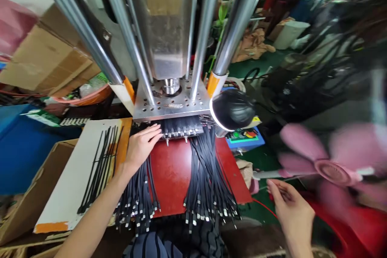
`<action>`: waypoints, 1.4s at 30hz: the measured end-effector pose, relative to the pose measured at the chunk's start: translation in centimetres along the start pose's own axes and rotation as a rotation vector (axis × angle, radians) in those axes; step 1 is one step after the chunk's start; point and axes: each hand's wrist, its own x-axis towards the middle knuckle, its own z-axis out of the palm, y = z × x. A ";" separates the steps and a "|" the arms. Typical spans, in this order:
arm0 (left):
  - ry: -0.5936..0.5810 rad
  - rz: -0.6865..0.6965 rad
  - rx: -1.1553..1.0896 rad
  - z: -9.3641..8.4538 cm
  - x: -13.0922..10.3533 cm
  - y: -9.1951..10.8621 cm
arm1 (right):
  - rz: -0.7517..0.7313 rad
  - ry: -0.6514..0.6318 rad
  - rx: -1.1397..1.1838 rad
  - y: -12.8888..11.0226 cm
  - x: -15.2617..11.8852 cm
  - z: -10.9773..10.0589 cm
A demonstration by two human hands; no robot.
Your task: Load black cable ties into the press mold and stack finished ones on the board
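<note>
My left hand (pixel 142 147) reaches to the left end of a black fixture (pixel 181 127) under the press's metal plate (pixel 172 107), its fingers stretched out at the fixture's edge. Whether it grips anything there is hard to see. My right hand (pixel 292 209) is raised off to the right of the red table (pixel 171 177), with its fingers curled and the thumb near the index finger; what it holds, if anything, cannot be made out. Black cables with metal ends hang from both sides of the fixture, a left bundle (pixel 139 197) partly behind my left forearm and a right bundle (pixel 205 177).
More black cables (pixel 102 161) lie on a white board (pixel 68 173) at the left. A lit round lamp (pixel 232 111) stands right of the press. The pink fan (pixel 332 169) is near my right hand. Cardboard boxes (pixel 51 56) and a blue bin (pixel 27 149) are at the left.
</note>
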 end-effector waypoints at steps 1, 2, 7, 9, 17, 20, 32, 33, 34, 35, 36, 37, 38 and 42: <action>0.001 0.010 0.012 0.1 -0.1 -0.1 | 0.021 0.010 0.025 -0.4 -0.2 -0.2; 0.003 0.025 0.027 0.1 -0.2 -0.1 | 0.038 0.021 0.044 -0.5 -0.3 -0.4; -0.001 0.116 0.076 0.2 -0.7 -0.2 | 0.084 0.059 0.019 0.8 -0.7 -1.1; -0.004 0.131 0.077 0.2 -0.8 -0.2 | 0.124 0.061 -0.010 1.9 -0.7 -0.9; -0.022 0.151 0.092 0.3 -1.3 -0.2 | 0.181 0.098 0.041 1.6 -2.3 -0.4; -0.038 0.142 0.090 0.3 -1.3 -0.2 | 0.132 -0.016 0.093 -0.7 -2.4 0.9; -0.242 0.085 0.046 -0.3 -5.4 6.9 | -0.148 -0.431 -0.112 -7.4 -1.4 6.3; -0.281 0.068 0.000 0.0 -6.5 8.2 | -0.180 -0.437 -0.143 -7.5 -1.7 6.4; -0.317 0.048 -0.042 0.4 -7.6 9.5 | -0.214 -0.438 -0.181 -7.6 -2.0 6.4; -0.346 0.020 -0.075 1.0 -8.8 10.6 | -0.245 -0.435 -0.220 -7.6 -2.3 6.5; -0.359 -0.013 -0.102 1.8 -9.9 11.5 | -0.268 -0.431 -0.253 -7.6 -2.5 6.5; -0.363 -0.054 -0.123 2.6 -11.0 12.3 | -0.276 -0.431 -0.269 -7.6 -2.6 6.5; -0.352 -0.095 -0.139 3.4 -12.0 12.9 | -0.269 -0.438 -0.260 -7.5 -2.6 6.4; -0.249 -0.179 -0.179 6.0 -14.8 13.9 | -0.146 -0.487 -0.137 -7.7 -2.3 5.1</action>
